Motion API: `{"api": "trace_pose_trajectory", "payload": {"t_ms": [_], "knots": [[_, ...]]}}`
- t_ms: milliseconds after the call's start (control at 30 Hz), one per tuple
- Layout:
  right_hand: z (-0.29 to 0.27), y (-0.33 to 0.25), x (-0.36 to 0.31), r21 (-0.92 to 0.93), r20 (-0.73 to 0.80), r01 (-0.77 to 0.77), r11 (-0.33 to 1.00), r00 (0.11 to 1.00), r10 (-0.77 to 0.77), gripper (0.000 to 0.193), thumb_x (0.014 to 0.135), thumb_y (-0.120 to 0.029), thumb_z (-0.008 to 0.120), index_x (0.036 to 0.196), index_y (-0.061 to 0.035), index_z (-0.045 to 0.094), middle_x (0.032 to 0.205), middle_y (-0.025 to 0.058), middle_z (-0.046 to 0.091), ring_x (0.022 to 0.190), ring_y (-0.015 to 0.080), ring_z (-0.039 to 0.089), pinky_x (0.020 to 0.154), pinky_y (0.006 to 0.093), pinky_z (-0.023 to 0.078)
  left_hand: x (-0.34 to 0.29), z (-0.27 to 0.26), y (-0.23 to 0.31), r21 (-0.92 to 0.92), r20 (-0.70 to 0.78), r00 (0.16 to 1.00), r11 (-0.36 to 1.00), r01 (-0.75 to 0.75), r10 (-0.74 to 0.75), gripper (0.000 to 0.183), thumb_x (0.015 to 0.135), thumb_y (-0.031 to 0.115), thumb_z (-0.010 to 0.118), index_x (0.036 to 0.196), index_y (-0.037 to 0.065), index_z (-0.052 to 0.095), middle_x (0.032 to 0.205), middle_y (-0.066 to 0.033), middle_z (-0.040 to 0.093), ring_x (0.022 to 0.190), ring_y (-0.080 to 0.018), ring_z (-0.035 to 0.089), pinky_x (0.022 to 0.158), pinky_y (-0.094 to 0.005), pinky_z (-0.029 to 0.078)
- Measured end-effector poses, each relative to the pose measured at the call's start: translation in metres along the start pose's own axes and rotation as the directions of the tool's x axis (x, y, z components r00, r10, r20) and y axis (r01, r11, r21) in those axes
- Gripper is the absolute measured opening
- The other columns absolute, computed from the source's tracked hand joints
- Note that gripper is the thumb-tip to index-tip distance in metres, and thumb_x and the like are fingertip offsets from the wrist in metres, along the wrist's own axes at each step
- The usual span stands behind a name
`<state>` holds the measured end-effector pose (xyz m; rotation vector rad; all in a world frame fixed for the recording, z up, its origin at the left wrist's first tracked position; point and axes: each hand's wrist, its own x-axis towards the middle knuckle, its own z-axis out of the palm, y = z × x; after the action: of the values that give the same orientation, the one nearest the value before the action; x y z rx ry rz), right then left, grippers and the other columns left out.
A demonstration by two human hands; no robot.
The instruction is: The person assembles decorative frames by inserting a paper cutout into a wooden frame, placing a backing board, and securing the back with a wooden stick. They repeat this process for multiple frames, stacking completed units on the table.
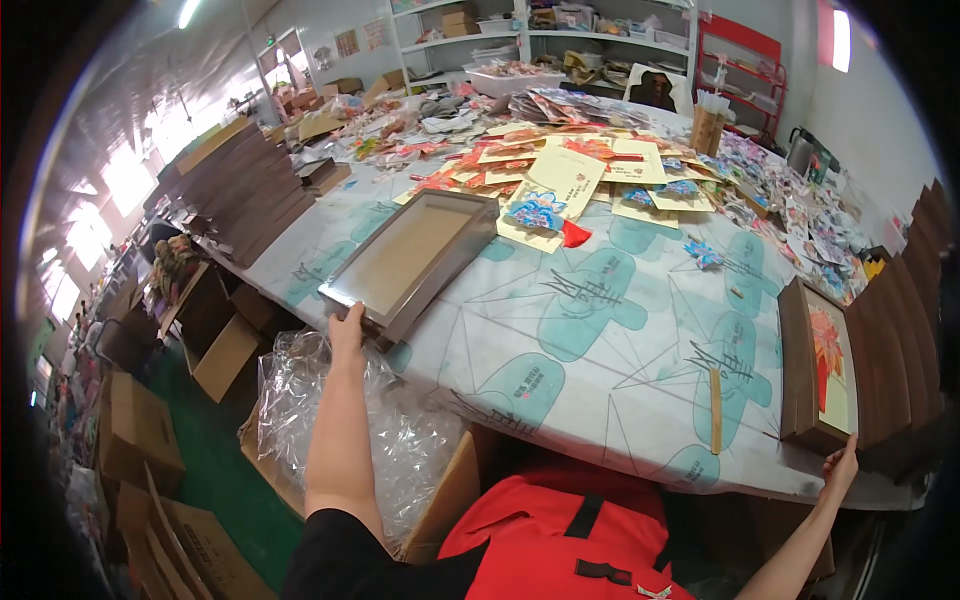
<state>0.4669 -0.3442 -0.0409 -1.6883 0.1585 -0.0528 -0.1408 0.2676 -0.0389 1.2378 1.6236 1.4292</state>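
My left hand (347,328) grips the near-left corner of a brown shadow box frame (365,236). The frame lies at an angle on the table, with a plain beige panel under its clear front. At the far right, my right hand (842,470) is closed on the lower corner of a second brown frame (800,365). That one stands tilted against a row of brown frames (900,330) and holds a cream card with an orange flower (827,345) and a red strip. Beyond the left frame lie cream cards (572,178) with orange and blue flowers.
The table has a patterned white-and-teal cloth (470,345). A thin wooden strip (715,410) and a blue flower piece (703,254) lie on it. Stacked brown frames (245,200) stand at the left. Below the table edge, a cardboard box (450,495) holds clear plastic wrap (400,430).
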Motion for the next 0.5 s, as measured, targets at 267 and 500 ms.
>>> {"api": "trace_pose_trajectory", "payload": {"t_ms": [267, 500], "knots": [[0.04, 0.005, -0.09, 0.076, 0.227, 0.344, 0.936, 0.908, -0.352, 0.037, 0.095, -0.032, 0.053, 0.065, -0.0119, 0.045, 0.055, -0.003, 0.041, 0.049, 0.0047, 0.039, 0.047, 0.0199, 0.031, -0.076, 0.008, 0.027, 0.598, 0.531, 0.483, 0.097, -0.796, 0.696, 0.077, 0.067, 0.016, 0.075, 0.132, 0.001, 0.038, 0.124, -0.0157, 0.048, 0.117, -0.0319, 0.044, 0.104, -0.0451, 0.029], [0.049, 0.01, -0.14, 0.098, 0.365, 0.306, 0.947, 0.874, -0.32, 0.033, 0.095, -0.021, 0.052, 0.066, -0.0078, 0.043, 0.057, -0.0005, 0.044, 0.051, 0.006, 0.042, 0.048, 0.0212, 0.034, -0.046, 0.002, 0.041, 0.433, 0.414, 0.261, 0.064, -0.899, 0.872, 0.063, 0.057, 0.007, 0.075, 0.116, 0.005, 0.052, 0.104, -0.0125, 0.056, 0.102, -0.0323, 0.052, 0.099, -0.0491, 0.035]]}}
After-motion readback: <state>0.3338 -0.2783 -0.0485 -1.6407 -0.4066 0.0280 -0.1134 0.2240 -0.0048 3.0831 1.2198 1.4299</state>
